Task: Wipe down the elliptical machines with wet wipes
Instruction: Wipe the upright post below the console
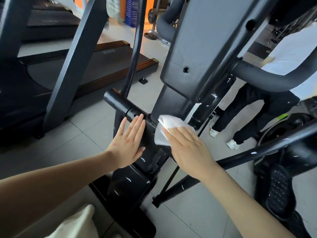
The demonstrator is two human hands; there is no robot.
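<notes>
A black and grey elliptical machine (197, 54) fills the middle of the head view, its upright column rising above a black pivot tube (120, 104). My right hand (190, 150) presses a white wet wipe (167, 128) flat against the black lower frame, just right of the pivot. My left hand (128, 143) lies flat with fingers together on the black frame below the pivot tube, holding nothing. The wipe's lower part is hidden under my right fingers.
A treadmill (96, 69) stands to the left on the grey tiled floor. A person in a white top and black trousers (253, 107) crouches at the right behind the curved handlebar. The black foot pedal (279, 189) sits at lower right. Weight plates (152, 16) stand far back.
</notes>
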